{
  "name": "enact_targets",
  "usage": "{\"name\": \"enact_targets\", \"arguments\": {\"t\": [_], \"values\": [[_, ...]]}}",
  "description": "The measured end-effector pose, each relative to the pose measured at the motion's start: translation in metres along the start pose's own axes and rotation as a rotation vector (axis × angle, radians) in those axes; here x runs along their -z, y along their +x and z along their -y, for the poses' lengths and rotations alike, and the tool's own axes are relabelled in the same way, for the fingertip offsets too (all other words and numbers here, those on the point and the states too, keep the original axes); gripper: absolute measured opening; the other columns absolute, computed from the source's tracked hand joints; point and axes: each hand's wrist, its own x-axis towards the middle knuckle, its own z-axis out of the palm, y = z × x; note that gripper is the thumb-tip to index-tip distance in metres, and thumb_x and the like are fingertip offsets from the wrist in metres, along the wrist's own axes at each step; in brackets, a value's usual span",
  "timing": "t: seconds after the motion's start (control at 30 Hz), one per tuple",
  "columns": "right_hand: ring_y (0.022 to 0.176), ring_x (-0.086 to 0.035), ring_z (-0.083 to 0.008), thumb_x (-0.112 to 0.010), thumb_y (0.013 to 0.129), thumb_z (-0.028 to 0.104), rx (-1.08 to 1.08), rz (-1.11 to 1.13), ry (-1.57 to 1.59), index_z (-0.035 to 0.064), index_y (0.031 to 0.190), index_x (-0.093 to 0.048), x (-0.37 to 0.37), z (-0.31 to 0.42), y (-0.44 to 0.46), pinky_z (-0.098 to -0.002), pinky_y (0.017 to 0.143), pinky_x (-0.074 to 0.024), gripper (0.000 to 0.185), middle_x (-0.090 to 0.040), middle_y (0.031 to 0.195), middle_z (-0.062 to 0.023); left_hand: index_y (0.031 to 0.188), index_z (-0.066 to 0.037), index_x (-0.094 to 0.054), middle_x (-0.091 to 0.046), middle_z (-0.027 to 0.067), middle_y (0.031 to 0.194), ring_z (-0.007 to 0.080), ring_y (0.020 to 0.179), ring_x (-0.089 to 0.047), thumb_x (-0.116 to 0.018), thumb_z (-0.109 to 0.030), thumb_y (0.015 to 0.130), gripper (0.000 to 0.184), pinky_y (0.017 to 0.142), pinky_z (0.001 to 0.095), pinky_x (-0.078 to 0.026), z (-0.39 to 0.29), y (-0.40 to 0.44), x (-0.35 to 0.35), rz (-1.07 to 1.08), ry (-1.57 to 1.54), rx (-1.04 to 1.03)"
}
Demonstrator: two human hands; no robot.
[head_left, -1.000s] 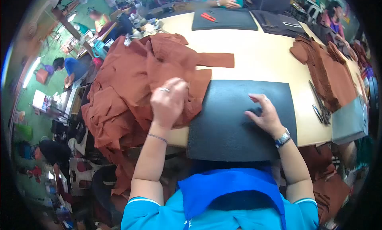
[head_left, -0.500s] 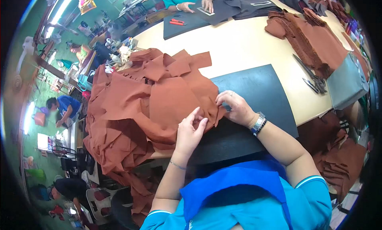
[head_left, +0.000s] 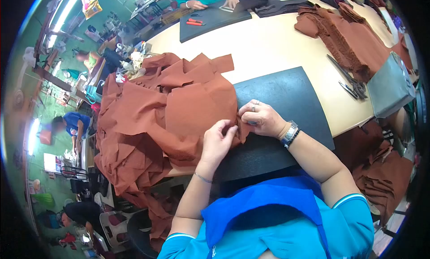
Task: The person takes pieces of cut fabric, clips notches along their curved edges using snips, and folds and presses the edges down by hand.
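Note:
A big heap of reddish-brown fabric pieces spreads over the table's left side, some hanging past its edge. Its right-hand edge lies between my two hands. My left hand, thumb and fingers drawn together, pinches the fabric at that edge. Beside it, my right hand is closed on a small folded part of the same fabric; its fingertips are partly hidden. Under my right hand lies a black cutting board.
Scissors and a smaller pair of snips lie right of the board, near a grey box. More brown pieces are stacked behind. Across the table, a co-worker's hands rest by another black board with a red cutter.
My left hand has moved slightly right and its fingers have closed onto the fabric edge. My right hand has shifted a little left, still gripping. The co-worker's dark sheet has shifted.

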Motion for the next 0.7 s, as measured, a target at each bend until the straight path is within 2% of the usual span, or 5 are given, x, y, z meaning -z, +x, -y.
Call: {"name": "enact_targets", "arguments": {"t": [0.1, 0.23, 0.5, 0.63, 0.7], "values": [[0.086, -0.063, -0.0288, -0.075, 0.067, 0.001, -0.007, -0.014, -0.097, 0.0080, 0.074, -0.055, 0.013, -0.001, 0.001, -0.0373, 0.078, -0.0542, 0.023, -0.067, 0.096, -0.0065, 0.127, 0.004, -0.056, -0.063, 0.0217, 0.122, 0.0240, 0.108, -0.061, -0.064, -0.021, 0.095, 0.041, 0.091, 0.0370, -0.049, -0.024, -0.005, 0.041, -0.247, 0.112, -0.117], [0.085, -0.063, -0.0302, -0.073, 0.070, -0.001, 0.043, -0.170, -0.105, 0.0066, 0.072, -0.052, 0.035, -0.006, 0.012, -0.0399, 0.080, -0.0542, 0.023, -0.067, 0.092, -0.0075, 0.140, 0.004, -0.048, -0.051, 0.0154, 0.142, 0.0258, 0.127, -0.052, -0.058, -0.029, 0.098, 0.054, 0.108, 0.0411, -0.041, -0.023, -0.015, 0.168, -0.828, -0.274, -0.118], [0.068, -0.063, -0.0250, -0.069, 0.082, 0.000, -0.374, -0.302, -0.163, 0.0044, 0.085, -0.057, 0.091, -0.028, -0.023, -0.0326, 0.062, -0.0507, 0.014, -0.060, 0.074, -0.0094, 0.127, -0.008, -0.060, -0.062, 0.0128, 0.128, 0.0282, 0.119, -0.058, -0.050, -0.043, 0.098, 0.046, 0.099, 0.0403, -0.048, 0.120, -0.104, 0.510, -0.650, -0.731, -0.030], [0.083, -0.068, -0.0236, -0.062, 0.075, -0.009, -0.568, -0.203, -0.073, 0.0034, 0.098, -0.063, 0.121, -0.012, -0.034, -0.0296, 0.072, -0.0526, 0.026, -0.066, 0.083, -0.0088, 0.133, -0.004, -0.051, -0.057, 0.0150, 0.131, 0.0297, 0.122, -0.054, -0.049, -0.037, 0.101, 0.046, 0.104, 0.0456, -0.042, 0.075, -0.108, 0.457, -1.439, -0.141, -0.261], [0.087, -0.069, -0.0239, -0.057, 0.072, -0.012, -0.563, -0.091, -0.131, 0.0030, 0.098, -0.065, 0.130, -0.013, -0.046, -0.0300, 0.074, -0.0528, 0.031, -0.068, 0.084, -0.0097, 0.135, -0.002, -0.049, -0.056, 0.0156, 0.132, 0.0306, 0.124, -0.052, -0.045, -0.035, 0.102, 0.046, 0.107, 0.0476, -0.039, 0.025, -0.082, 0.346, -1.238, 0.335, -0.508]]}}
